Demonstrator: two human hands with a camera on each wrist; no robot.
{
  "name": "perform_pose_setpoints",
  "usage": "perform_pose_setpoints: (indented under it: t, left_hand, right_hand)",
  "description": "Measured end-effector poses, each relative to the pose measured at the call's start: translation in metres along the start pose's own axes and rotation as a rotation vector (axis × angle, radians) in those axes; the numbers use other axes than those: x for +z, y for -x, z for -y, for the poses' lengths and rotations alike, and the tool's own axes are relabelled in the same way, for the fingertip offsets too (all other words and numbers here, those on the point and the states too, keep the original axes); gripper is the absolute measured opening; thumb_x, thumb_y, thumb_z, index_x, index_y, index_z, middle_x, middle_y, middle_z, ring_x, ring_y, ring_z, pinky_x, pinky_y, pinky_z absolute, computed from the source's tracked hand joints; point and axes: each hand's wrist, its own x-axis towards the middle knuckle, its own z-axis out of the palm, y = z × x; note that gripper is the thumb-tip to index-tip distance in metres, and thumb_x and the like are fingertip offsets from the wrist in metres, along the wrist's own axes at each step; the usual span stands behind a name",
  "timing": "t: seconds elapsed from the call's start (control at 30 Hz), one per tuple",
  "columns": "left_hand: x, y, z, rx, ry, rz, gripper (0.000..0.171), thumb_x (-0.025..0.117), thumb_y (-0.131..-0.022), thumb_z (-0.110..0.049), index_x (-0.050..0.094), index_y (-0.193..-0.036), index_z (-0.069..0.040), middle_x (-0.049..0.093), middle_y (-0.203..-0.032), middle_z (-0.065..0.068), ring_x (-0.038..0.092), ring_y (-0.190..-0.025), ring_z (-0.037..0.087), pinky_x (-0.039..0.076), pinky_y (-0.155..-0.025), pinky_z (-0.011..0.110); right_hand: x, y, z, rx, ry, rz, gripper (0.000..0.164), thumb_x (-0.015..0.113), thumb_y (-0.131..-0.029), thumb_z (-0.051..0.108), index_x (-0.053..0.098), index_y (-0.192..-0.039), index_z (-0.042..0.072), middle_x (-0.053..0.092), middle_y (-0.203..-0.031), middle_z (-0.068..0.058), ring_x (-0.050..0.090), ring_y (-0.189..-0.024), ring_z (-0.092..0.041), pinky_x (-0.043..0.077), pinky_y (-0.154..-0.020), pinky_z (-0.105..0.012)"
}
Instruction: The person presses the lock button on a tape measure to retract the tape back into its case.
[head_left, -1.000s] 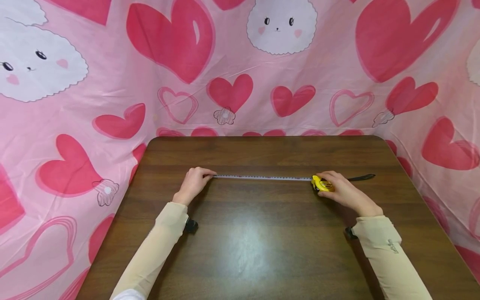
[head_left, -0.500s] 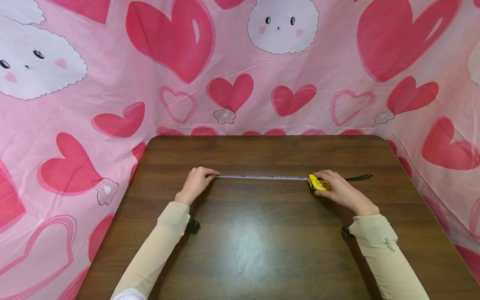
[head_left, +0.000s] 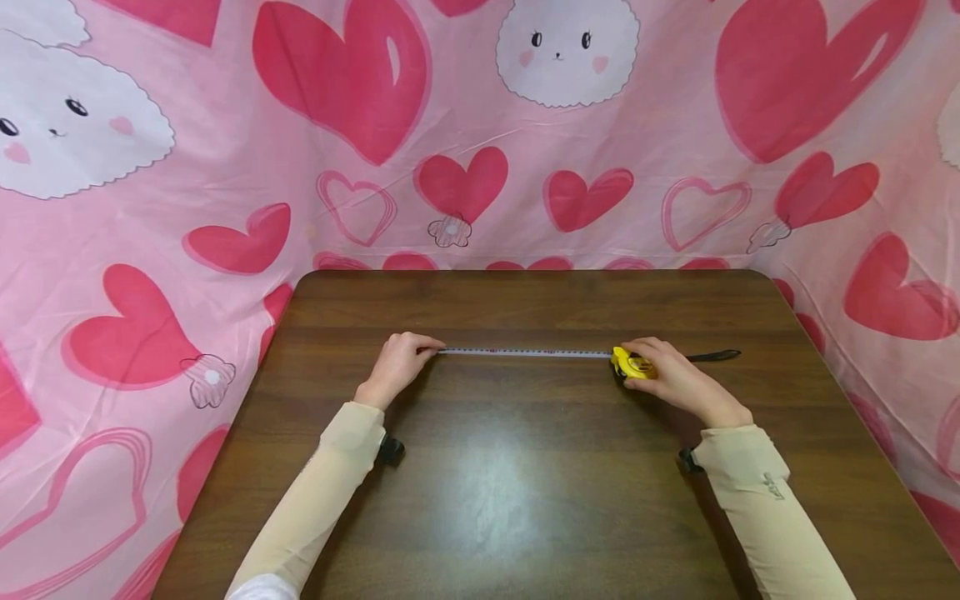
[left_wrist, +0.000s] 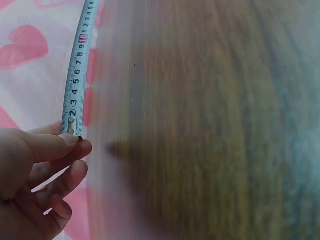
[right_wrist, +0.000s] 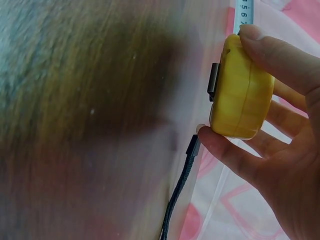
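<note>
A yellow tape measure (head_left: 632,364) sits in my right hand (head_left: 682,382), gripped between thumb and fingers. Its white blade (head_left: 525,353) runs out leftward in a straight line across the table. At the far end my left hand (head_left: 399,365) pinches the metal hook (left_wrist: 72,126) between thumb and forefinger, its other fingers loosely curled. Black numbers and a red-marked 10 show along the blade in the left wrist view. From the yellow case (right_wrist: 242,90) a black wrist strap (right_wrist: 176,195) trails away in the right wrist view.
The brown wooden table (head_left: 495,483) spreads beneath both arms, with rounded far corners. Pink cloth (head_left: 517,133) printed with hearts and white faces hangs behind it and along both sides. A dark wrist camera (head_left: 392,451) sticks out from the left sleeve.
Both hands have drawn slightly toward each other, the left moving right and the right moving left with the tape measure. The visible stretch of blade has become shorter.
</note>
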Motion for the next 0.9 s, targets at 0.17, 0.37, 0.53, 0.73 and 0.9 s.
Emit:
perform_pose_setpoints:
  t: [0.17,0.37,0.53,0.73,0.9]
  left_hand:
    - [0.002,0.000,-0.003,0.010,-0.003,0.005,0.020,0.071,-0.099,-0.008,0.082,-0.115,-0.010,0.078,-0.115,0.011,0.073,-0.105,0.027,0.057,-0.095,0.047]
    - [0.005,-0.001,-0.006,0.019,0.008,0.006,0.020,0.071,-0.099,-0.008,0.082,-0.115,-0.010,0.078,-0.115,0.011,0.073,-0.105,0.027,0.057,-0.095,0.047]
    - [0.006,0.000,-0.008,0.010,0.014,0.012,0.020,0.071,-0.099,-0.009,0.081,-0.116,-0.010,0.078,-0.116,0.010,0.073,-0.107,0.027,0.057,-0.097,0.047]
    - [0.009,-0.001,-0.010,0.017,0.017,0.016,0.020,0.071,-0.099,-0.009,0.082,-0.116,-0.011,0.078,-0.116,0.010,0.073,-0.107,0.026,0.057,-0.098,0.047]
    - [0.012,-0.001,-0.013,0.038,0.011,0.013,0.019,0.071,-0.099,-0.009,0.082,-0.115,-0.011,0.078,-0.115,0.009,0.073,-0.107,0.026,0.057,-0.096,0.046]
  right_hand:
    - [0.000,-0.002,0.002,0.005,0.000,0.006,0.062,0.080,-0.092,0.013,0.053,-0.143,-0.010,0.054,-0.140,-0.033,0.049,-0.128,-0.050,0.040,-0.108,-0.068]
    - [0.001,-0.004,0.005,0.013,-0.003,0.014,0.062,0.080,-0.093,0.014,0.053,-0.143,-0.010,0.053,-0.140,-0.033,0.049,-0.129,-0.050,0.040,-0.108,-0.067]
    - [0.002,-0.004,0.008,0.033,-0.006,0.033,0.063,0.080,-0.094,0.017,0.053,-0.145,-0.008,0.053,-0.142,-0.032,0.049,-0.129,-0.049,0.039,-0.108,-0.067]
    - [0.003,-0.005,0.009,0.038,-0.010,0.034,0.063,0.080,-0.094,0.020,0.053,-0.145,-0.006,0.053,-0.141,-0.031,0.050,-0.128,-0.047,0.040,-0.108,-0.067]
    - [0.004,-0.006,0.012,0.037,-0.019,0.030,0.063,0.079,-0.094,0.019,0.053,-0.145,-0.006,0.054,-0.141,-0.031,0.050,-0.127,-0.047,0.040,-0.108,-0.067]
